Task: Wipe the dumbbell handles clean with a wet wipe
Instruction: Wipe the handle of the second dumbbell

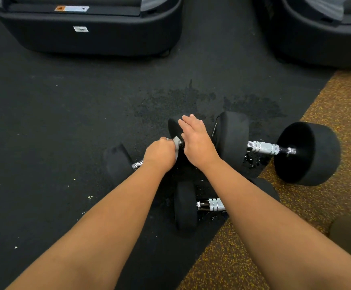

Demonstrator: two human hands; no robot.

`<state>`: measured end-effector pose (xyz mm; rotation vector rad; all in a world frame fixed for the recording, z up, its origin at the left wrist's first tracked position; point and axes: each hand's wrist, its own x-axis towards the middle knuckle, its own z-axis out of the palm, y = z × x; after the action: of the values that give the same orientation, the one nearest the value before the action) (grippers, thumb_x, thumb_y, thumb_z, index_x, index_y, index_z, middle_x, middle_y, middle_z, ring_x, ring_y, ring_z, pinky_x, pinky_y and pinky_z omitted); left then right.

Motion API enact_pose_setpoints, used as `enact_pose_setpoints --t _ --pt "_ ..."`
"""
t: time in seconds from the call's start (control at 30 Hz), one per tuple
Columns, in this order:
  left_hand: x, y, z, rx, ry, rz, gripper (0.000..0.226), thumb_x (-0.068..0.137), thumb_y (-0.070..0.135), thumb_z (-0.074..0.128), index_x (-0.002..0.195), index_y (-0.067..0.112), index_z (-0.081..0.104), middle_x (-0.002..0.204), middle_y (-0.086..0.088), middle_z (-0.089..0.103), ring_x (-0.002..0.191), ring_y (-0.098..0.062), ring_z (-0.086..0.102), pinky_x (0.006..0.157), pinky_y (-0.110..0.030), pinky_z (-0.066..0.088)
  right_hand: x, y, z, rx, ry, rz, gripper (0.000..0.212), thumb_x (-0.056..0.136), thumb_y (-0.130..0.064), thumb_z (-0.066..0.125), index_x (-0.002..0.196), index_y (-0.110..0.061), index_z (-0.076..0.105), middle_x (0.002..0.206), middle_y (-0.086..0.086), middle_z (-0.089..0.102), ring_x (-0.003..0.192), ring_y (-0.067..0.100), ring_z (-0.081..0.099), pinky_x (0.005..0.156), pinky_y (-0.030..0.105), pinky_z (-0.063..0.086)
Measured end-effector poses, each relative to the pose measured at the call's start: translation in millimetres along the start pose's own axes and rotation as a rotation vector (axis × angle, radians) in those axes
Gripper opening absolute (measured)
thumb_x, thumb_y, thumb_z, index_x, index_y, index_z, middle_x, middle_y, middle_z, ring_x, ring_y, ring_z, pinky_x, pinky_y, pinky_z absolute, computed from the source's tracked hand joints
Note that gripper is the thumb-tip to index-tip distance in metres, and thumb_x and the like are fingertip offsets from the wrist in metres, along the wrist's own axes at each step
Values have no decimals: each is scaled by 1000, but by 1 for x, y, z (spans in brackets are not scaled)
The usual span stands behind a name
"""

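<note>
Grey wipe (177, 145), seemingly wrapping handle, in left hand (160, 154).

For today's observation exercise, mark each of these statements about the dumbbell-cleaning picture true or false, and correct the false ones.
1. The left hand grips a wipe on a dumbbell handle. True.
2. The right hand is lifting the right dumbbell. False: it rests flat on the black weight of the dumbbell being wiped.
3. Three dumbbells lie on the floor. True.
4. The floor is bare wood. False: it is black rubber matting, with brown speckled matting on the right.
5. The floor under the handles looks wet. True.
</note>
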<state>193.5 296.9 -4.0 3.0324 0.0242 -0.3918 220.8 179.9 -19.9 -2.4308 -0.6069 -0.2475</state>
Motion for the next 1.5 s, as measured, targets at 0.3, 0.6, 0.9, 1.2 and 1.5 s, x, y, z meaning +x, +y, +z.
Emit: enact_pose_setpoints --t 0.3,0.6,0.9,1.2,1.5 --pt "0 13 14 57 117 -6 26 95 12 45 119 1 50 127 -13 37 114 -28 39 85 -36 43 -2 -2 -2 -10 23 -6 44 82 11 56 126 7 51 131 22 51 131 43 35 110 52 23" --pt "4 4 12 55 40 31 34 93 9 50 126 2 46 124 -14 47 114 -28 48 87 -35 46 -1 2 1 21 7 -9 43 83 9 51 126 8 50 131 24 50 131 45 35 110 52 20" --pt "11 14 25 119 19 10 41 96 15 42 133 1 37 131 -16 45 118 -29 46 93 -36 42 -3 2 5 59 37 23 42 82 1 47 123 7 53 129 23 52 129 44 38 109 47 17" --pt "26 -6 2 -121 -244 -35 41 90 18 56 128 6 46 127 -12 51 115 -29 53 94 -37 46 -2 4 5 64 24 22 43 81 11 51 125 7 52 130 24 51 129 46 37 109 51 19" --pt "39 -9 -15 -165 -413 -39 25 99 25 40 100 8 57 97 -9 57 90 -23 53 80 -32 41 -1 7 7 35 4 20 44 83 11 49 127 5 50 133 21 49 133 43 32 111 49 16"
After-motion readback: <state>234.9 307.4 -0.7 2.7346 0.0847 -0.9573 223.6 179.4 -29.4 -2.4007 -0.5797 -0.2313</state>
